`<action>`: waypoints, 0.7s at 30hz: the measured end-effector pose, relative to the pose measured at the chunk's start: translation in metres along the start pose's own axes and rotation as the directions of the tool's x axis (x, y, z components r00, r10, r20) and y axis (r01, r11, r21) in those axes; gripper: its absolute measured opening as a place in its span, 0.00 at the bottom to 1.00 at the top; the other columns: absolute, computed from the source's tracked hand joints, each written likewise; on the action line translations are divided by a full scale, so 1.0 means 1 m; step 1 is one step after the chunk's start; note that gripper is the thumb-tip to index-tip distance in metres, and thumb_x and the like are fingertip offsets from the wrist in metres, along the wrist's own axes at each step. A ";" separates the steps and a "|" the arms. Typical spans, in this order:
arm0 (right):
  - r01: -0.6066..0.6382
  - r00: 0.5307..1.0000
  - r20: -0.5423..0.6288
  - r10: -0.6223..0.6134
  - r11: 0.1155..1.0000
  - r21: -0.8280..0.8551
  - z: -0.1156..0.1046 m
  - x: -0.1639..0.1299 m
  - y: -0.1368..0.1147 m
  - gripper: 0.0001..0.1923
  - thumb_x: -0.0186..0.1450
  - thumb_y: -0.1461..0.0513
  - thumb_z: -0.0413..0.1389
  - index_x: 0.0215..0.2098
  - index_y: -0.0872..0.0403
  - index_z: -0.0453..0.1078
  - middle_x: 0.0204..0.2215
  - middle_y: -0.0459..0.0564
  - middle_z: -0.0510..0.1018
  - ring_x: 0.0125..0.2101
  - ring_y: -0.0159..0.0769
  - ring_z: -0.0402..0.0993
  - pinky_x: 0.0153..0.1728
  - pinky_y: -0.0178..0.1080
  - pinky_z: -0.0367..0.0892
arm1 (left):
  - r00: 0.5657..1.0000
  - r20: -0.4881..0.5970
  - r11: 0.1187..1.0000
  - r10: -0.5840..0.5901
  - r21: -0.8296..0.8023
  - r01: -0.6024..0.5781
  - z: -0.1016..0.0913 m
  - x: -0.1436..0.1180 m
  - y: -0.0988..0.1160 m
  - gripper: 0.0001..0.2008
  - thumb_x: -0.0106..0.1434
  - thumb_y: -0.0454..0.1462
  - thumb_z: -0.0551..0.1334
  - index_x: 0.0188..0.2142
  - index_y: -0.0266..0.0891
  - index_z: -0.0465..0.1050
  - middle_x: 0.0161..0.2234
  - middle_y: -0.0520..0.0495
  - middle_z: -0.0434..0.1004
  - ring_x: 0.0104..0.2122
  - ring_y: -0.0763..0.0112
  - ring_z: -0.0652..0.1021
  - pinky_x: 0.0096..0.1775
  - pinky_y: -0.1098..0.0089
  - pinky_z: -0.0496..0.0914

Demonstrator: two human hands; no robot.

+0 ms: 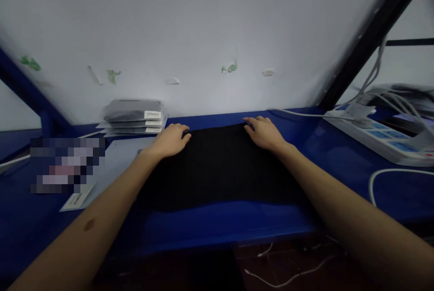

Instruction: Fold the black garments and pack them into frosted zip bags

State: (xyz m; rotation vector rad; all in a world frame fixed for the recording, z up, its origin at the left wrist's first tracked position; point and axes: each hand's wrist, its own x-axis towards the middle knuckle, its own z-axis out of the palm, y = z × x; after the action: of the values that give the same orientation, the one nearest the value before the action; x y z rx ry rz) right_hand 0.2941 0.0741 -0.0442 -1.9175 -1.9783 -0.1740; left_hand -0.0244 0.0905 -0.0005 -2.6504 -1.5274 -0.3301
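A black cloth (220, 164) lies spread on the blue table, its far edge running between my two hands. My left hand (171, 139) is at the far left corner, thumb and index finger closed around the cloth's edge. At the far right part of that edge, my right hand (264, 132) has its fingers bent over the fabric, with the thumb on the near side. The lower fingers of both hands are partly hidden. Beside my left forearm lies a flat pale plastic bag (113, 159) with a label.
A stack of grey packets (134, 112) with white labels stands against the white wall at the back left. A blurred-out item (68, 164) lies left of the bag. To the right are a white power strip (383, 135) and white cables. The blue table (220, 227) ends in front of me.
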 end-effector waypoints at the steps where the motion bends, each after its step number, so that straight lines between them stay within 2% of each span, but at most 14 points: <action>1: -0.014 1.000 0.009 0.014 1.000 -0.004 0.001 0.000 -0.001 0.24 0.72 0.57 0.44 0.63 0.53 0.65 0.50 0.61 0.75 0.51 0.49 0.69 0.51 0.48 0.64 | 1.000 -0.006 1.000 -0.004 0.016 0.004 0.002 0.005 -0.002 0.22 0.67 0.42 0.52 0.54 0.36 0.74 0.53 0.38 0.76 0.54 0.54 0.74 0.57 0.58 0.65; 6: -0.042 0.999 0.014 0.042 0.999 0.020 -0.003 -0.001 -0.009 0.20 0.70 0.56 0.49 0.57 0.49 0.70 0.48 0.58 0.75 0.51 0.49 0.67 0.49 0.47 0.64 | 0.999 -0.037 1.000 -0.031 0.006 0.031 0.007 0.014 -0.006 0.15 0.64 0.39 0.56 0.44 0.38 0.79 0.45 0.40 0.80 0.47 0.54 0.77 0.51 0.58 0.69; 11: -0.061 0.998 -0.021 0.064 0.990 0.125 -0.011 -0.002 -0.009 0.13 0.67 0.58 0.51 0.47 0.51 0.72 0.44 0.54 0.77 0.47 0.45 0.71 0.44 0.44 0.67 | 0.983 -0.112 0.978 -0.144 -0.165 0.125 0.004 0.005 -0.008 0.10 0.62 0.39 0.59 0.40 0.40 0.76 0.36 0.43 0.81 0.39 0.57 0.79 0.44 0.60 0.71; 15: -0.105 0.989 -0.085 0.124 0.973 0.206 -0.018 -0.004 -0.010 0.11 0.66 0.58 0.50 0.44 0.52 0.70 0.42 0.55 0.78 0.41 0.43 0.74 0.41 0.43 0.67 | 0.972 -0.169 0.956 -0.166 -0.270 0.117 -0.003 -0.001 -0.006 0.08 0.62 0.38 0.60 0.40 0.41 0.75 0.36 0.45 0.80 0.36 0.62 0.79 0.42 0.62 0.71; 18: -0.089 0.984 -0.133 0.119 0.972 0.218 -0.025 -0.006 -0.013 0.12 0.66 0.58 0.49 0.45 0.52 0.69 0.44 0.57 0.78 0.41 0.44 0.74 0.42 0.44 0.67 | 0.959 -0.217 0.948 -0.180 -0.300 0.111 -0.008 -0.002 -0.003 0.08 0.62 0.38 0.60 0.40 0.41 0.74 0.37 0.45 0.81 0.35 0.64 0.78 0.42 0.63 0.71; 21: -0.089 0.976 -0.174 0.131 0.968 0.233 -0.033 -0.009 -0.015 0.11 0.65 0.60 0.50 0.43 0.52 0.70 0.41 0.56 0.79 0.40 0.45 0.74 0.42 0.44 0.67 | 0.960 -0.231 0.938 -0.161 -0.339 0.076 -0.013 -0.004 0.001 0.08 0.61 0.39 0.61 0.40 0.42 0.75 0.38 0.47 0.81 0.36 0.65 0.78 0.42 0.64 0.72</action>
State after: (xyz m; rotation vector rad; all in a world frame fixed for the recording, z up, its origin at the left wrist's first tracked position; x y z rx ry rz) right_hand 0.2857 0.0537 -0.0144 -1.7898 -1.6870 -0.0929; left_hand -0.0277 0.0848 0.0119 -2.6079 -1.6748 -0.9743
